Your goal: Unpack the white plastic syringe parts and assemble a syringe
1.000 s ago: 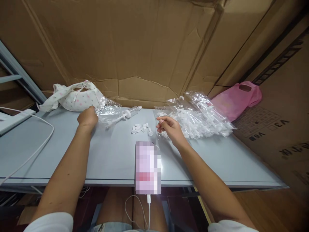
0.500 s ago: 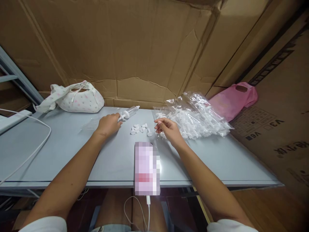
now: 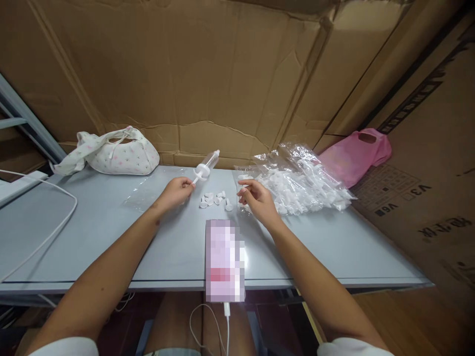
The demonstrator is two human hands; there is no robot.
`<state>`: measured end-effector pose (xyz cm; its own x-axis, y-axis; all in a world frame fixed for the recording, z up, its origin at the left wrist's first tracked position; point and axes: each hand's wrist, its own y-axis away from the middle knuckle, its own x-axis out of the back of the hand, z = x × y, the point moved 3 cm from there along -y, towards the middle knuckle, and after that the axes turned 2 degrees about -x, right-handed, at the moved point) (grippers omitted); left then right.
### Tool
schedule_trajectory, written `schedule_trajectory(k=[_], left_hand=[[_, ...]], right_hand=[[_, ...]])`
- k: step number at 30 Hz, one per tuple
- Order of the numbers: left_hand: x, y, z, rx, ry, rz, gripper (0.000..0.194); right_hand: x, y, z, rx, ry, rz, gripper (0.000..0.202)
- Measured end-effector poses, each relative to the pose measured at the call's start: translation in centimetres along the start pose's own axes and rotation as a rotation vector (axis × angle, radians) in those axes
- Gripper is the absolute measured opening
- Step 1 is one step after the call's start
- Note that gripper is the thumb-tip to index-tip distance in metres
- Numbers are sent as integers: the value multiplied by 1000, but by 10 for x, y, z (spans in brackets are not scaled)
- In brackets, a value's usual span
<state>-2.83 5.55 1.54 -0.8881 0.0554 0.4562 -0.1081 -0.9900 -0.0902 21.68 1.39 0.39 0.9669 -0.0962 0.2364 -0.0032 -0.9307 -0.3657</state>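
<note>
Head view: left hand (image 3: 174, 193) on a clear-barrelled plunger tool (image 3: 202, 172), small white pieces (image 3: 210, 200) out on table (image 3: 166, 252), far more bagged

Left pinches the tool's white rod, barrel slanting away toward the cardboard (image 3: 222, 79); right hand (image 3: 261, 200) half curled, narrow gap between thumb and forefinger, nothing seen in it, beside the near edge of the filled clear bag (image 3: 297, 190); whether it touches, cannot tell; done, by my reading: tool out, a few pieces set out in a loose bunch between the hands; left: those pieces lie unheld, the bagged bulk looks largely unused; early stage, I judge
</note>
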Motion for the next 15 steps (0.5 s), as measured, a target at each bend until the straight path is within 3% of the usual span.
schedule_trajectory(k=[3, 7, 10, 15], left_hand=[[-11, 16, 19, -54, 172, -133, 26], [-29, 38, 33, -10, 250, -424, 27], [-37, 48, 37, -31, 282, -563, 26], [-39, 54, 41, -94, 330, -622, 33]], right_hand=[[1, 2, -4, 227, 263, 90, 38], [2, 7, -14, 487, 578, 196, 50], [4, 8, -17, 559, 730, 227, 51], [2, 7, -14, 587, 791, 172, 49]])
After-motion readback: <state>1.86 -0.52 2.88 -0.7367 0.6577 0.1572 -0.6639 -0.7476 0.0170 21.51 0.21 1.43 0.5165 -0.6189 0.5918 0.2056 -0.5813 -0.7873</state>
